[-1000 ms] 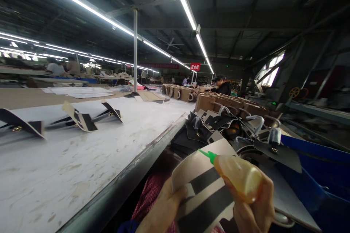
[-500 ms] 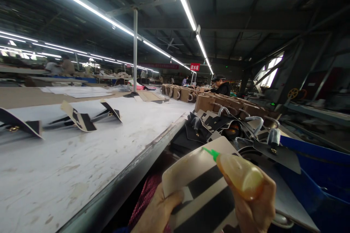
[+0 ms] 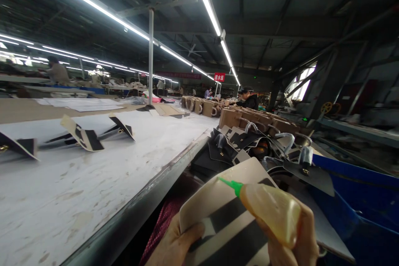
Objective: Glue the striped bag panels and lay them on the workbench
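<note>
My left hand (image 3: 183, 239) grips the lower left edge of a cream-and-black bag panel (image 3: 229, 218), its thumb lying on the face and its other fingers hidden. In my right hand (image 3: 294, 232) is a translucent glue bottle (image 3: 271, 208) filled with yellowish liquid, with a green nozzle (image 3: 231, 185). The nozzle points left, its tip at the panel's upper edge. Beyond the panel lies a pile of black and cream bag parts (image 3: 230, 145) with plastic-wrapped handles.
A white-covered table (image 3: 93, 199) extends on the left, with several folded black-and-cream pieces (image 3: 85, 135) standing on it. Brown bags (image 3: 249, 118) are lined up behind the pile. A blue bin (image 3: 358, 199) is at the right. Another person (image 3: 249, 99) is farther back.
The nozzle tip has moved left and slightly down along the panel's upper edge. The bottle lies flatter. The whole view has shifted slightly.
</note>
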The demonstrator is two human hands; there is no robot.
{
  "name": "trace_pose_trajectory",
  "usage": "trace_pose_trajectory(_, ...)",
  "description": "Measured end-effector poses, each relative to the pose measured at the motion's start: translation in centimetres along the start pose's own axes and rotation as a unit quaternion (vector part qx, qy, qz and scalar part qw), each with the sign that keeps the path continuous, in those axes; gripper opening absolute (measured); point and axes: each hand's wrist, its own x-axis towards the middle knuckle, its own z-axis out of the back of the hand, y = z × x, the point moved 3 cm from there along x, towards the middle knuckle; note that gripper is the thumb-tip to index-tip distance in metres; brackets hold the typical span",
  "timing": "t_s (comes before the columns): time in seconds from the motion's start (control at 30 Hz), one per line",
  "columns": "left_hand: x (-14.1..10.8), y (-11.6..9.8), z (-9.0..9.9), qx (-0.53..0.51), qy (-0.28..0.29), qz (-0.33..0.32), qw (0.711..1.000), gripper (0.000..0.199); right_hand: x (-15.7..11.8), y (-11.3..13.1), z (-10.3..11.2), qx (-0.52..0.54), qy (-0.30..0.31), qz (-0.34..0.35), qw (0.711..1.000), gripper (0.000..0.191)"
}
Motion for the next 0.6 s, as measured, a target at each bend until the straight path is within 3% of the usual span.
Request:
trace_pose_trajectory(0.07,-0.2,-0.2,0.1,0.005,-0.006,-0.004,1.0,0.06,0.8,-0.4,0.3,-0.016,0.007,0.021,1.0,0.059)
trace_pose_trajectory(0.2,-0.6,-0.9,0.4,0.014,-0.015,-0.037,0.999,0.059,2.7,-1.0,1.4,-0.095,-0.122,0.083,0.984,0.065)
trace_pose_trajectory(0.23,-0.7,-0.9,0.5,0.015,-0.014,-0.036,0.999,0.058,2.9,-1.0,1.6,-0.091,-0.127,0.083,0.984,0.067)
trace_pose_trajectory(0.37,-0.6,-0.6,0.8,0.012,-0.007,-0.021,1.0,0.055,2.2,-1.2,1.5,-0.033,-0.017,0.003,0.999,0.065)
trace_pose_trajectory(0.4,-0.6,-0.5,0.8,0.006,-0.004,-0.028,1.0,0.055,2.0,-1.1,1.5,-0.035,-0.013,0.016,0.999,0.062)
trace_pose_trajectory(0.53,-0.7,-0.6,0.9,0.015,-0.016,-0.037,0.999,0.058,1.7,-0.7,2.4,-0.091,-0.093,0.126,0.983,0.06)
trace_pose_trajectory(0.6,-0.9,-0.6,0.9,0.022,-0.025,-0.028,0.999,0.058,2.0,-1.0,2.2,-0.091,-0.033,0.134,0.986,0.055)
